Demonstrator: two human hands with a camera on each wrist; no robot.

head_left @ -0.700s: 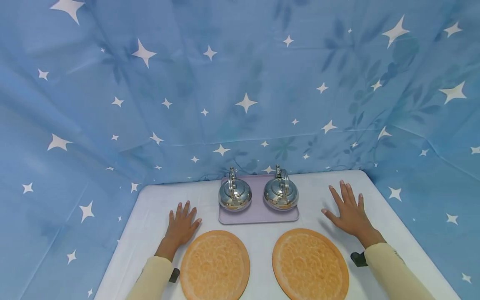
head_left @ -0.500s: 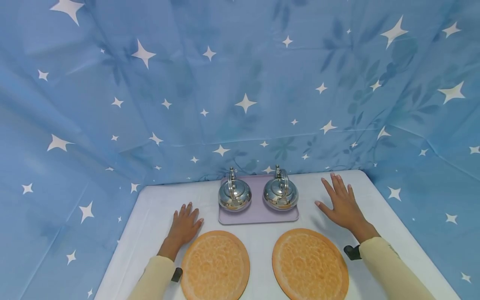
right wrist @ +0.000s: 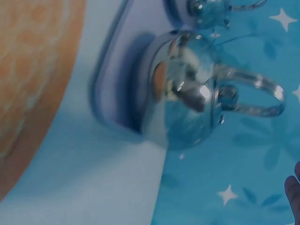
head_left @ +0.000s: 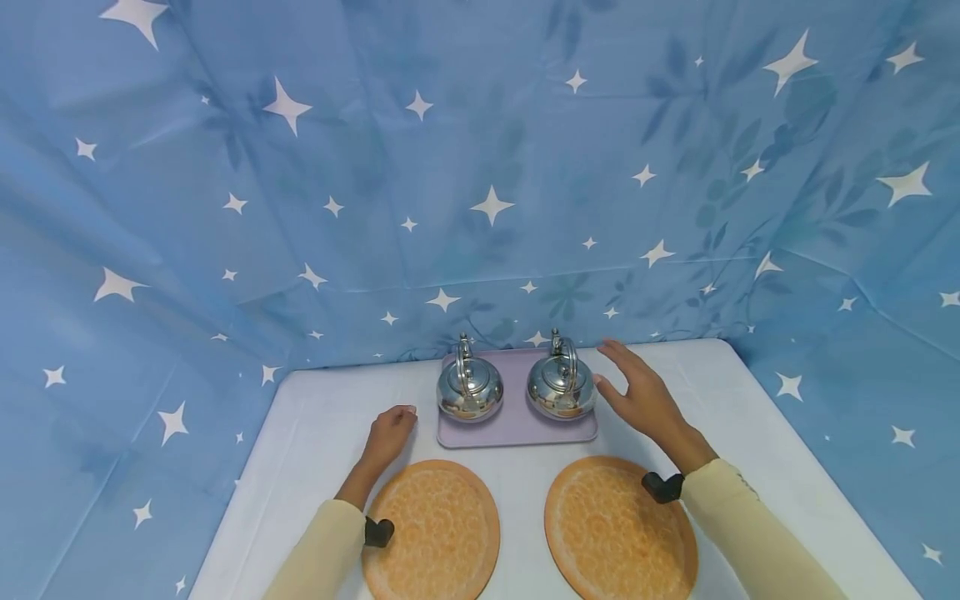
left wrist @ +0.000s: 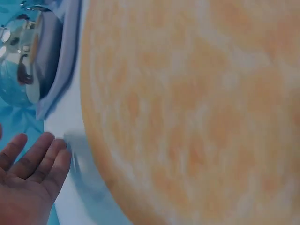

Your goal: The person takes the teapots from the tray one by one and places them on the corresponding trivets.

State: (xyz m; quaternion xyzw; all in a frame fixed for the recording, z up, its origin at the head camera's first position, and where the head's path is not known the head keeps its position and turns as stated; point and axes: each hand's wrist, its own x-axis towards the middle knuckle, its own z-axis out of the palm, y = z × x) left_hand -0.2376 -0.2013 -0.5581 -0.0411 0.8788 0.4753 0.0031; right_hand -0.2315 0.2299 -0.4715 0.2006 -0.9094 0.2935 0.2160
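Two shiny metal teapots stand on a pale purple tray (head_left: 517,435): a left teapot (head_left: 470,400) and a right teapot (head_left: 561,398), both with arched handles upright. My right hand (head_left: 648,404) is held just right of the right teapot, thumb and fingers apart and holding nothing; whether the thumb touches the pot I cannot tell. In the right wrist view only fingertips (right wrist: 293,190) show at the edge. My left hand (head_left: 388,435) is left of the tray, apart from the left teapot, its loosely bent fingers (left wrist: 40,161) holding nothing.
Two round tan mats with a bread-like pattern, a left mat (head_left: 435,533) and a right mat (head_left: 618,533), lie on the white table (head_left: 315,417) in front of the tray. A blue star-patterned curtain (head_left: 480,167) hangs behind and at both sides.
My right hand has moved left from the table's right side to beside the right teapot. My left hand has moved right, toward the tray, and turned, its fingers less spread. The teapots have not moved.
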